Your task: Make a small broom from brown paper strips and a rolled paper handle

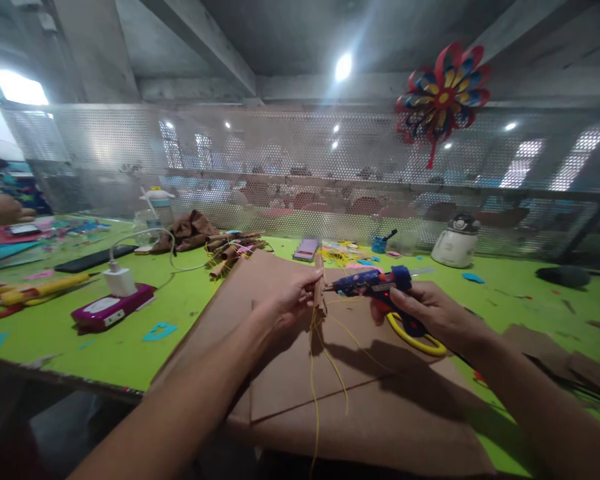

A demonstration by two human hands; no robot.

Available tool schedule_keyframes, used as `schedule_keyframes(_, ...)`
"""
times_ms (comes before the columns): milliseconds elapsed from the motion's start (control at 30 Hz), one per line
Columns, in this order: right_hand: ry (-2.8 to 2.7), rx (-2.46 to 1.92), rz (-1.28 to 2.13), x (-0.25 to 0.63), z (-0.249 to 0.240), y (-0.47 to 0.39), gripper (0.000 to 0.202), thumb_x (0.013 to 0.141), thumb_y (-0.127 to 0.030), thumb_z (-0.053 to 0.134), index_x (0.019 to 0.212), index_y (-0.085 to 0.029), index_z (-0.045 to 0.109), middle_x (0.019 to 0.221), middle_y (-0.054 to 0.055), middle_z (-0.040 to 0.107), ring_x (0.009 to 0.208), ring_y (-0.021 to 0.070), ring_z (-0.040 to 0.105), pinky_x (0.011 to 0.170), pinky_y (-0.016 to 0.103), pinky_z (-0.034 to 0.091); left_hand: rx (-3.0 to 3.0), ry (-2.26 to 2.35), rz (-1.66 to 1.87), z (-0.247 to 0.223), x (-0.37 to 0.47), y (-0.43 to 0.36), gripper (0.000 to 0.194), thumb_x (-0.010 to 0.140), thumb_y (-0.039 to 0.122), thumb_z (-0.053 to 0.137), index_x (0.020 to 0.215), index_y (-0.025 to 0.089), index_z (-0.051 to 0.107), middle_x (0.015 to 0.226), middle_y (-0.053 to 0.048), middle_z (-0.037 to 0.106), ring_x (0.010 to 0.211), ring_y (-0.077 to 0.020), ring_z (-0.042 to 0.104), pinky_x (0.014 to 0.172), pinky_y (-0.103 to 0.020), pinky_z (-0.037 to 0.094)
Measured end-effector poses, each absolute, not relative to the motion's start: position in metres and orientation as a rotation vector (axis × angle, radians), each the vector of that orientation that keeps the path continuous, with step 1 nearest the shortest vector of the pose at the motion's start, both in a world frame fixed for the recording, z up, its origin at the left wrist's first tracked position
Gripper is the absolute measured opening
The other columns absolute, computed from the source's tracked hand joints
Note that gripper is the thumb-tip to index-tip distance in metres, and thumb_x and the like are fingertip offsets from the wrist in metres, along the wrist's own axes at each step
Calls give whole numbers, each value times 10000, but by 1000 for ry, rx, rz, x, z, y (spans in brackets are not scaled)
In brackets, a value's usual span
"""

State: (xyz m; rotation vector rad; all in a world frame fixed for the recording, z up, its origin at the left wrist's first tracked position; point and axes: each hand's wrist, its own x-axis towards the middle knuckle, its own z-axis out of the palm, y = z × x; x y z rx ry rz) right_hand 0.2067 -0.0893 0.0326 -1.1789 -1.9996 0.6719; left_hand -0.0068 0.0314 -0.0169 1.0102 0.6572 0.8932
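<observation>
Between the fingers of my left hand (pixel 300 297) is a narrow brown cardboard strip (pixel 320 287), held upright. Thin yellow strings (pixel 316 373) trail down from its lower end. My right hand (pixel 433 310) is wrapped round the handle of a dark blue glue gun (pixel 365 283), with a clear glue stick (pixel 423 271) jutting from its back. The gun's nozzle points left, at or very near the strip. A yellow cable (pixel 430 347) loops below the gun. Both hands are above a large brown cardboard sheet (pixel 290 360).
On the green table (pixel 190 320), a purple power strip (pixel 113 308) carries a white charger (pixel 119 279). Rolled brown tubes (pixel 230 253) with yellow strings lie behind the sheet. A white kettle-shaped bottle (pixel 455 241) stands back right; cardboard pieces (pixel 545 350) lie right. Another person's hand (pixel 3 210) shows far left.
</observation>
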Motion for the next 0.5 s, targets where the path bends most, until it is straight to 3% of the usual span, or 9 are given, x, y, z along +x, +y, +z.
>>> schedule_keyframes(167,-2058,-1131,654,204,33,-88,485,903,-526,384,737,-159,653,736,59,653,656,142,562,611,253,416,1038,639,879,-15,-7,29,169,741,300,681,697,140,644,562,-31,587,456,-90,474,435,-210,313)
schedule_keyframes(500,-2065,-1154,563,206,31,-86,455,904,-510,387,707,-174,623,698,43,640,624,133,547,598,253,401,1020,657,799,-13,-6,25,162,720,301,687,759,148,652,561,-39,587,497,-125,504,499,-243,360)
